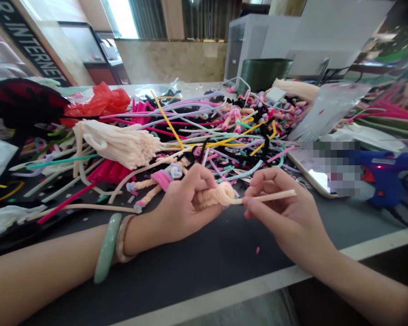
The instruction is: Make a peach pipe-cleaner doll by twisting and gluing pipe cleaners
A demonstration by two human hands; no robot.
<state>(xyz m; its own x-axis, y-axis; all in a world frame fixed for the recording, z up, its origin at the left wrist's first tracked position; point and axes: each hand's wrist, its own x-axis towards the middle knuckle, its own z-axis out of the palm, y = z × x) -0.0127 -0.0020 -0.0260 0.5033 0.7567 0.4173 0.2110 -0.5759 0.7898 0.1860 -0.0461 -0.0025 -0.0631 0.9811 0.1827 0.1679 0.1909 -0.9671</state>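
My left hand (185,203) is closed around a cream coiled pipe-cleaner piece (225,194), whose rounded end pokes out past the thumb and fingers. From that coil a straight cream pipe-cleaner end (275,196) runs to the right. The fingertips of my right hand (282,203) pinch this end close to the coil. Just behind my left hand lies a small pipe-cleaner doll (161,179) with a pink band and twisted cream legs. Part of the coiled piece is hidden inside my left palm.
A thick bundle of cream pipe cleaners (122,142) lies at the left, among many loose coloured stems. A phone (318,174) and a blue glue gun (384,174) with a lit red light and a cord are on the right. A green container (265,74) stands behind.
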